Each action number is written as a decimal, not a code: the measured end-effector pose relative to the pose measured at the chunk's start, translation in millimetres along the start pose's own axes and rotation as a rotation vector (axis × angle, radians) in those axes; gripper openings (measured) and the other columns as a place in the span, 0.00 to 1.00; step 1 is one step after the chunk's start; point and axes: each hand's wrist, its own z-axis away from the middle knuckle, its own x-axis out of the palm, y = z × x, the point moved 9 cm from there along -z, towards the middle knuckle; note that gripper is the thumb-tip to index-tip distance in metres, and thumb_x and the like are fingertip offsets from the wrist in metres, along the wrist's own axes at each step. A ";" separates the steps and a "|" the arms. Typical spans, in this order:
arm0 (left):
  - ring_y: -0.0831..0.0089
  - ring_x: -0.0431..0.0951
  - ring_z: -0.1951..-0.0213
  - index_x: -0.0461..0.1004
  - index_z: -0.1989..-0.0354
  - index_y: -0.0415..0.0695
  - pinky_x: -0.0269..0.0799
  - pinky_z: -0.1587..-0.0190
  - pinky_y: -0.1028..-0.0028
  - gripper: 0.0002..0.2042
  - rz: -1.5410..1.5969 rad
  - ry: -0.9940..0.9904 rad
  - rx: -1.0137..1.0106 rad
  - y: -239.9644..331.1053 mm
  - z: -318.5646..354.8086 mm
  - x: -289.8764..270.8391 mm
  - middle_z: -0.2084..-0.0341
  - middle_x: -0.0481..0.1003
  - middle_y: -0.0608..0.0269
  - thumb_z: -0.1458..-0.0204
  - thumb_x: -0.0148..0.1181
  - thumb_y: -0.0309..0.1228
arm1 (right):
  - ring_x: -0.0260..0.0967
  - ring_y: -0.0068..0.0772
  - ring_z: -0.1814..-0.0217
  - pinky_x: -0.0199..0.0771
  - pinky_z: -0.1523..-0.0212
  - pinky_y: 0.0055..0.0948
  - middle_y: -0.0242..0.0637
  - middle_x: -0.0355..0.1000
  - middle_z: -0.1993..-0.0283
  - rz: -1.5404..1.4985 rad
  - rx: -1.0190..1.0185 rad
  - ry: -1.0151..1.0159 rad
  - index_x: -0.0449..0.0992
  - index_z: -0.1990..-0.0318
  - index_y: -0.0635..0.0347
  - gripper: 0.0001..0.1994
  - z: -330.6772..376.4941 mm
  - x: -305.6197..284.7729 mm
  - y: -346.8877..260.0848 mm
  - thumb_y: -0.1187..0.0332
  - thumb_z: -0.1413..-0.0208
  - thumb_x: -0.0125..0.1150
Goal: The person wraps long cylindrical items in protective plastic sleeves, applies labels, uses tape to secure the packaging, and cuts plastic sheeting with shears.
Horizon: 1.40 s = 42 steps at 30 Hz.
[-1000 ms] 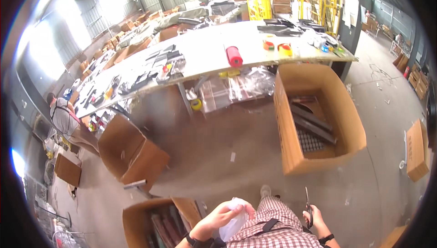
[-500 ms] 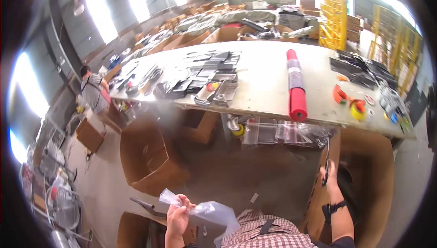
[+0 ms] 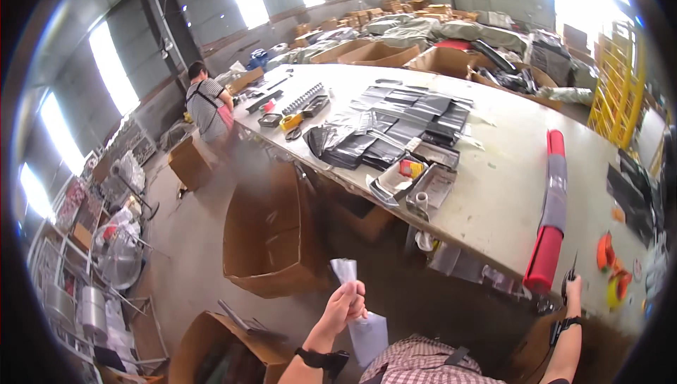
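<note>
My left hand point(image 3: 344, 306) is closed around a strip of clear plastic film point(image 3: 369, 338). One end of the film sticks up above the fist, and the rest hangs below it, beside my checked clothing. In my right hand point(image 3: 574, 291) is a pair of scissors point(image 3: 569, 280) with dark handles, its blade pointing up and away. That hand is by the near edge of the table point(image 3: 486, 218), just right of the near end of a red roll point(image 3: 541, 260). A grey band wraps the roll's middle.
Black plastic bags point(image 3: 402, 123) lie on the table near small trays point(image 3: 431, 190). Orange tape dispensers point(image 3: 605, 251) sit at the right. An open carton point(image 3: 264, 243) stands left on the floor, another carton point(image 3: 204, 345) nearer me. A person point(image 3: 208, 102) stands at the table's far left.
The view has turned left. My right hand, with the scissors, is now close beside the red roll's end. The film, earlier trailing to the right, now hangs down from my left fist.
</note>
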 end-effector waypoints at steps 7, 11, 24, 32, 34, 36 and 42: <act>0.83 0.54 0.72 0.61 0.52 0.42 0.55 0.65 0.81 0.22 -0.129 0.028 0.044 18.1 -43.3 36.9 0.76 0.56 0.74 0.40 0.36 0.49 | 0.68 0.54 0.52 0.70 0.53 0.40 0.56 0.70 0.57 0.709 0.024 -0.444 0.71 0.56 0.66 0.21 -15.7 5.8 -104.0 0.70 0.60 0.65; 0.85 0.55 0.75 0.69 0.55 0.43 0.56 0.68 0.83 0.19 -0.353 -0.089 -0.131 -9.3 -54.5 65.1 0.78 0.57 0.76 0.40 0.40 0.46 | 0.68 0.49 0.54 0.67 0.52 0.38 0.51 0.71 0.60 -0.164 -0.751 -0.119 0.72 0.59 0.65 0.13 88.9 -46.2 -375.9 0.77 0.55 0.56; 0.82 0.65 0.77 0.70 0.64 0.42 0.61 0.76 0.80 0.11 -0.524 -0.065 -0.349 -84.5 -86.5 94.4 0.80 0.66 0.72 0.43 0.49 0.38 | 0.70 0.30 0.81 0.65 0.87 0.29 0.36 0.71 0.76 0.020 -1.683 -0.851 0.70 0.67 0.61 0.09 344.2 41.6 -475.8 0.64 0.46 0.50; 0.75 0.76 0.68 0.69 0.57 0.37 0.74 0.63 0.74 0.26 0.284 0.088 -0.356 -106.6 -75.0 94.9 0.66 0.75 0.59 0.42 0.39 0.52 | 0.70 0.35 0.81 0.67 0.85 0.33 0.37 0.69 0.82 0.077 -1.642 -0.994 0.69 0.76 0.59 0.05 363.8 50.1 -506.4 0.68 0.54 0.54; 0.73 0.75 0.62 0.64 0.51 0.36 0.72 0.56 0.73 0.23 0.410 0.249 -0.286 -94.8 -81.8 72.0 0.64 0.74 0.58 0.40 0.40 0.46 | 0.68 0.25 0.82 0.65 0.87 0.25 0.30 0.67 0.81 0.027 -1.872 -0.824 0.68 0.76 0.59 0.03 391.1 35.4 -498.8 0.72 0.57 0.54; 0.72 0.74 0.65 0.65 0.51 0.39 0.73 0.57 0.71 0.16 0.862 0.013 -0.315 -125.4 -88.0 63.7 0.66 0.74 0.60 0.40 0.43 0.37 | 0.70 0.28 0.75 0.69 0.83 0.25 0.35 0.69 0.73 -0.050 -1.925 -0.867 0.70 0.73 0.59 0.04 397.8 35.4 -495.2 0.69 0.55 0.56; 0.76 0.70 0.76 0.70 0.56 0.39 0.69 0.72 0.77 0.13 0.795 0.142 -0.356 -169.5 -81.6 40.8 0.76 0.71 0.64 0.40 0.44 0.34 | 0.58 0.44 0.45 0.62 0.45 0.43 0.43 0.61 0.49 -0.392 -1.914 -1.005 0.75 0.65 0.53 0.11 385.6 4.7 -498.0 0.59 0.55 0.60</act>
